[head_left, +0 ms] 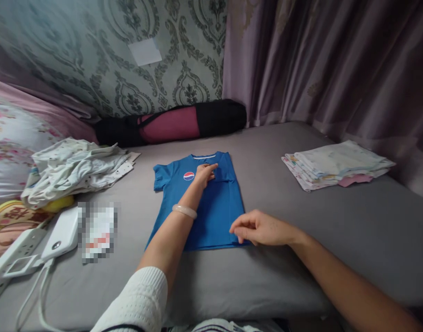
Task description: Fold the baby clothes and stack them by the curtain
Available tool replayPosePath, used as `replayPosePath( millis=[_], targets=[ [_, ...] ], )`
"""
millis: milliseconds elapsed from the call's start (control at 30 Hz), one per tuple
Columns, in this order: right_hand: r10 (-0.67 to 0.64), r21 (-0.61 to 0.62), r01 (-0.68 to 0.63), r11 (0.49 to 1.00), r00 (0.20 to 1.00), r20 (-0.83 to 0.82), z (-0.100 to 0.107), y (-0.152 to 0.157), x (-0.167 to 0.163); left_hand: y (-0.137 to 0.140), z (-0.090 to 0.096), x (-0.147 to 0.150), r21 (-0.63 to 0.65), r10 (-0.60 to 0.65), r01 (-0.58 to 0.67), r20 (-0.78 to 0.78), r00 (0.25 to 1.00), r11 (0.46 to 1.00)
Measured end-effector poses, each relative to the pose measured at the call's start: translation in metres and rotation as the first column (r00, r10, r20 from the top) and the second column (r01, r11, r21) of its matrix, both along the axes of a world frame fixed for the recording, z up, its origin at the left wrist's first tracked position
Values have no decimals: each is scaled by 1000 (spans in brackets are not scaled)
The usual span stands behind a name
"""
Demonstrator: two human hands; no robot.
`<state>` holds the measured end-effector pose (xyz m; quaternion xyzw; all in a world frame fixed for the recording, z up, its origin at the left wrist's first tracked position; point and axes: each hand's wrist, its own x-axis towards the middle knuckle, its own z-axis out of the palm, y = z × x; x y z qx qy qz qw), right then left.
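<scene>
A blue short-sleeved T-shirt (211, 212) with a round red, white and blue logo lies front up on the bed, neckline pointing away from me. Its right side is folded inward in a strip, with that sleeve laid over the chest; the left sleeve sticks out. My left hand (206, 174) rests on the upper chest beside the folded sleeve, index finger stretched out and the others loosely bent. At the lower right corner, my right hand (256, 228) hovers at or just over the hem, fingers loosely curved and thumb apart, with no cloth visibly lifted.
Folded clothes (339, 161) are stacked on the right of the grey bed sheet (301, 276). Crumpled light clothes (80, 166) lie left, near a white power bank (62, 233), a power strip (14, 253) and a blurred packet (99, 233). A long black and maroon bag (173, 123) lies along the wall.
</scene>
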<state>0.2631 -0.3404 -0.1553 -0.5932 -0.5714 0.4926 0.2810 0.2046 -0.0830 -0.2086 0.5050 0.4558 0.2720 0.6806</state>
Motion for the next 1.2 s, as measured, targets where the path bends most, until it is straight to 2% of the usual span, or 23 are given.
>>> replayPosePath(
  millis=[67,100,167,200,267,333,433,533,733,1200],
  targets=[
    [-181,155,165,974,979,96,-9,7,6,0,-3,2,38,16,-16,-9,1000,999],
    [-291,274,237,932,940,180,-16,11,9,-1,-4,3,66,15,-14,-13,1000,998],
    [-427,463,235,855,826,369,-30,21,17,-1,-8,6,132,5,-1,-32,999,991],
    [-435,488,190,852,775,459,-36,26,21,-1,-9,7,178,12,-3,-47,999,984],
    [-382,439,111,892,705,598,-47,36,26,-1,-14,8,308,45,-21,-71,996,951],
    [-313,363,69,929,667,676,-53,47,29,1,-18,9,439,60,-20,-77,995,898],
    [-264,314,33,949,626,733,-56,62,31,3,-24,9,548,16,50,-115,993,835],
    [-268,304,45,952,603,751,-56,76,34,8,-28,9,572,-7,101,-164,986,814],
    [-284,285,93,954,587,758,-57,104,46,14,-32,11,600,-21,124,-176,984,791],
    [-325,286,155,946,493,807,-64,177,83,20,-32,10,615,30,153,-277,960,773]
  ],
)
